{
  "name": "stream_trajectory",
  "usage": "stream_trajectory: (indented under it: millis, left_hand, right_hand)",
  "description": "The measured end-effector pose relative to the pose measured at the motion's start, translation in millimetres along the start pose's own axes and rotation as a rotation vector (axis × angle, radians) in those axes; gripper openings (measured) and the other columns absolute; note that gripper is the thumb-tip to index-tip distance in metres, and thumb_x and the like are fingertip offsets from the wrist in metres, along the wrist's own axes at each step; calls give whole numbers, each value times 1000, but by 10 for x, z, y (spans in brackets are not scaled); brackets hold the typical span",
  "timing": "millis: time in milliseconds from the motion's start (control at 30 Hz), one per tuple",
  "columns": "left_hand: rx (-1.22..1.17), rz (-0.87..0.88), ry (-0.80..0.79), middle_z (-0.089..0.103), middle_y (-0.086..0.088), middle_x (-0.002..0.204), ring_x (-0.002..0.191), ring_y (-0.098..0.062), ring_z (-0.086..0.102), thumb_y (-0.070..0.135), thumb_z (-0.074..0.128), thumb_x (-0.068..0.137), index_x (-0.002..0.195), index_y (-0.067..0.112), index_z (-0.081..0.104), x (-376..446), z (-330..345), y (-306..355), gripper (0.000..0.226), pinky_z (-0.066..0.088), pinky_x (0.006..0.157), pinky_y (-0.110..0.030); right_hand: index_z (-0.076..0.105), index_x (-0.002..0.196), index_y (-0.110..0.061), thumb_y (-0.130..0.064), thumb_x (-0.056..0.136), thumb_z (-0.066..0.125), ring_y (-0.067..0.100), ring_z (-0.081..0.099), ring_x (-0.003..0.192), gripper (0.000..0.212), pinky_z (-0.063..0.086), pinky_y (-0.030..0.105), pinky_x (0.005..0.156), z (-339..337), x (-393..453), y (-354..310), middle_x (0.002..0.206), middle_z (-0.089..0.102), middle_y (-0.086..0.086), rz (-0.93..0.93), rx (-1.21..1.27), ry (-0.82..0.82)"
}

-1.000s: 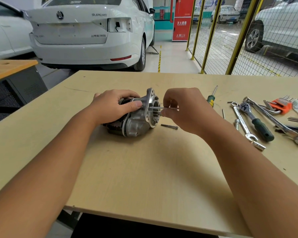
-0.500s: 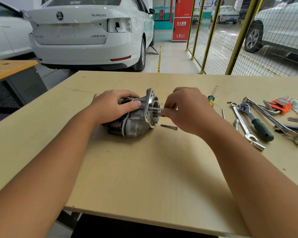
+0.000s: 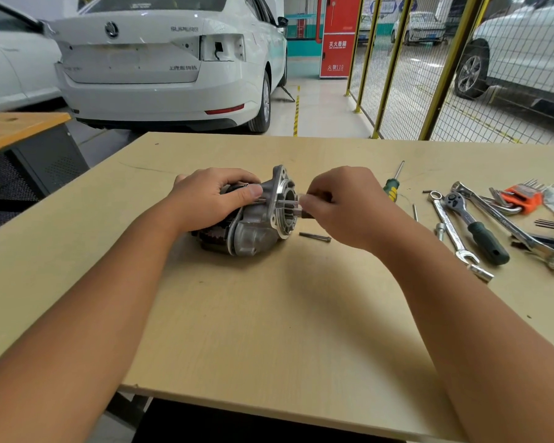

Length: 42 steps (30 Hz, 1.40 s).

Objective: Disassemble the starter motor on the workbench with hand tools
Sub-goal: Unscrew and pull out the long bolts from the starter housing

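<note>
Workbench [image 3: 269, 330]: a big flat wooden top. It holds everything, so parts do not roll to the floor.
Starter motor [image 3: 253, 219]: it lies on its side near the middle of the workbench. Its round metal face points toward the right hand, so the bolt holes are easy to reach.
Left hand [image 3: 210, 199]: it wraps over the top of the starter motor and grips it, thumb on the metal housing. I think it holds tight so the motor does not roll or turn.
Right hand [image 3: 339, 206]: it is just right of the starter motor's face. Its fingers are curled and pinch a long thin bolt. I think it is drawing the bolt out by hand.
Long bolt [image 3: 290, 203]: a thin shiny rod that sticks out of the motor's face into the right hand's fingers. How deep it sits inside, I cannot tell.
Ratchet [image 3: 474, 228]: it lies far right of the starter motor, with a dark green grip. It is close enough to grab.
Wrenches [image 3: 451, 233]: silver ones lie beside the ratchet, far right of the motor.
Hex keys [image 3: 522, 195]: a set in an orange holder, farther right again.
Screwdriver [image 3: 392, 183]: green and yellow, behind the right hand.
Loose bolt [image 3: 315, 237]: it lies on the wood just right of the motor, under the right hand. It looks already taken out and set aside.
</note>
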<state>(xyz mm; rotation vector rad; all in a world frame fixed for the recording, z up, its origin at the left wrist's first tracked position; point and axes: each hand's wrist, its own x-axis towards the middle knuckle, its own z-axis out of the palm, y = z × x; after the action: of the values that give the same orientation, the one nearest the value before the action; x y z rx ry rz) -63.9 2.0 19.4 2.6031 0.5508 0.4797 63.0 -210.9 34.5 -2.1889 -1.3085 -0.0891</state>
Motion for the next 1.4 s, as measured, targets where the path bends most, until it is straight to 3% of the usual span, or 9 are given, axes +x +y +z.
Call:
stream_trajectory:
  millis: [167, 333, 467, 600, 700, 933, 1167, 1267, 1400]
  left_hand:
    - [-8, -3, -1, 59, 42, 102, 115, -6, 53, 76, 50, 79, 118, 55, 67, 11, -1, -11, 48, 31, 116, -52]
    - [-7, 2, -9, 61, 39, 105, 113, -7, 53, 76, 55, 75, 119, 56, 66, 2, -8, -18, 49, 31, 116, -51]
    - [5, 2, -13, 58, 42, 102, 109, -7, 52, 76, 55, 74, 119, 57, 65, 4, -10, -18, 50, 32, 114, -49]
    - [9, 3, -12, 59, 40, 103, 110, -7, 52, 78, 54, 73, 120, 57, 65, 10, -4, -30, 52, 31, 115, -49]
    - [12, 8, -8, 61, 39, 105, 113, -7, 53, 79, 51, 74, 121, 56, 64, 10, 3, -31, 53, 30, 115, -47]
    - [11, 5, -15, 65, 31, 115, 114, -7, 52, 83, 49, 71, 122, 56, 64, 14, -1, -35, 59, 29, 114, -47]
    - [8, 6, -3, 64, 32, 113, 113, -5, 51, 81, 49, 73, 121, 56, 64, 8, 2, -33, 56, 28, 114, -47]
    - [-1, -5, -3, 63, 33, 112, 112, -5, 50, 78, 49, 76, 122, 55, 65, 4, -1, -27, 54, 27, 115, -47]
    - [-8, 0, -14, 59, 44, 103, 110, -4, 51, 78, 52, 76, 119, 58, 64, 0, -9, -22, 49, 29, 116, -48]
  right_hand:
    - [72, 87, -14, -31, 97, 64, 18, 52, 76, 21, 42, 30, 63, -19, 22, -6, 80, 60, 0, -33, -95, -31]
    - [61, 77, -34, -42, 87, 75, 22, 58, 90, 19, 50, 44, 83, -21, -15, -41, 87, 64, -10, 25, -192, 8]
    - [62, 78, -29, -35, 86, 77, 18, 59, 82, 18, 49, 33, 68, -35, -17, -21, 82, 65, -8, 8, -69, 4]
    - [66, 83, -19, -33, 95, 66, 10, 53, 70, 19, 36, 25, 54, -3, -11, -16, 76, 61, -4, 2, -7, -41]
    - [71, 85, -12, -31, 100, 58, 17, 53, 71, 28, 36, 26, 54, 15, 14, 5, 77, 63, 3, 16, -35, -65]
    - [63, 81, -32, -40, 91, 72, 23, 59, 87, 16, 51, 42, 79, 3, -13, -38, 87, 63, -5, 24, -164, -30]
    - [58, 80, -29, -32, 87, 77, 20, 59, 78, 20, 51, 34, 65, 9, -16, -1, 83, 63, -5, 31, -74, -48]
    - [59, 82, -30, -34, 90, 73, 11, 56, 71, 17, 39, 28, 55, 26, -16, -1, 79, 59, -8, 15, -26, -53]
    - [69, 84, -12, -34, 100, 58, 19, 54, 74, 29, 36, 29, 56, 30, 11, 3, 76, 61, 3, -4, -46, -32]
